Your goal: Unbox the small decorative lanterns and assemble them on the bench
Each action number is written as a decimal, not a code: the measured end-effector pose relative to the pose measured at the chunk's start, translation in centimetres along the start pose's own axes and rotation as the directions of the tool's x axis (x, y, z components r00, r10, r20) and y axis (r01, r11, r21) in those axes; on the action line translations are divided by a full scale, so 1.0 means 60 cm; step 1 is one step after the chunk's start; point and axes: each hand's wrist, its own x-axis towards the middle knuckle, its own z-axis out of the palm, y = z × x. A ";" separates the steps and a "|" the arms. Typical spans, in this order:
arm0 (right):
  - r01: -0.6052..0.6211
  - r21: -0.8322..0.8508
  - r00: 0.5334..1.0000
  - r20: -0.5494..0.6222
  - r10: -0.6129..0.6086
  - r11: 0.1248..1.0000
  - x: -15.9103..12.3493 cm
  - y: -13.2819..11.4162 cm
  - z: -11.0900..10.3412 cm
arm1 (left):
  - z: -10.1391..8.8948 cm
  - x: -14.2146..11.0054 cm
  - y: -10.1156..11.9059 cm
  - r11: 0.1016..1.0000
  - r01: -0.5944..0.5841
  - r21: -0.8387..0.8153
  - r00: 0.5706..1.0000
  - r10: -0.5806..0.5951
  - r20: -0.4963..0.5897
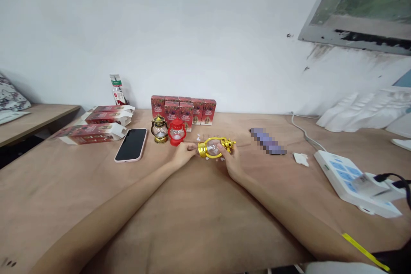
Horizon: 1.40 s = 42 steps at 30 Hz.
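A small gold lantern [214,147] with a clear middle lies on its side in the air or just over the table; I cannot tell which. My right hand [233,162] grips it near its ornate top, thumb across the clear part. At the lantern's base are the pinched fingers of my left hand [184,155]; what they hold, if anything, is too small to make out. Small white scraps [222,159] lie around the lantern. Behind my left hand stand a red lantern [177,132] and a bronze-coloured lantern [159,130], both upright.
Several red printed boxes [186,115] stand by the wall. Opened red boxes [96,133] lie at left, beside a phone [131,145] and a bottle [118,92]. To the right are a blurred purple item [267,141], a white scrap [301,159] and a power strip [346,180] with cables.
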 end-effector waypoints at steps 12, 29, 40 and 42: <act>0.017 0.000 1.000 0.015 -0.017 1.000 -0.001 0.004 -0.006 | 0.003 -0.002 0.002 0.999 0.041 -0.012 0.999 -0.041 0.003; 0.000 -0.014 1.000 0.001 0.000 1.000 -0.003 -0.002 0.005 | 0.003 -0.002 -0.008 0.999 -0.019 0.039 0.998 0.021 -0.054; -0.089 0.207 0.987 -0.112 0.114 0.974 0.019 0.014 -0.005 | 0.016 -0.006 -0.003 0.990 0.003 0.143 0.989 0.018 -0.145; -0.099 0.281 0.980 -0.140 0.143 0.955 0.024 0.015 -0.007 | 0.019 -0.010 0.002 0.986 0.002 0.165 0.989 0.022 -0.144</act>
